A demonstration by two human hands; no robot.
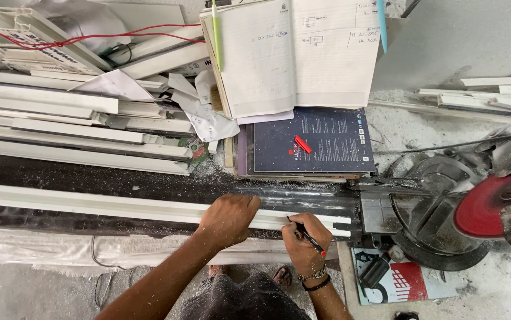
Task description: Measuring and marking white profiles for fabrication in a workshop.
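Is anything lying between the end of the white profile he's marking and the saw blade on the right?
Nothing visible blocks it. The white profile lies along the bench under the left hand, the right hand puts a pen to it, and its end sits by the saw's base, short of the red blade.

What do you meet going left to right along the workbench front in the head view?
Long white plastic profile → left hand pressing on it → right hand holding a black pen → red circular saw blade.
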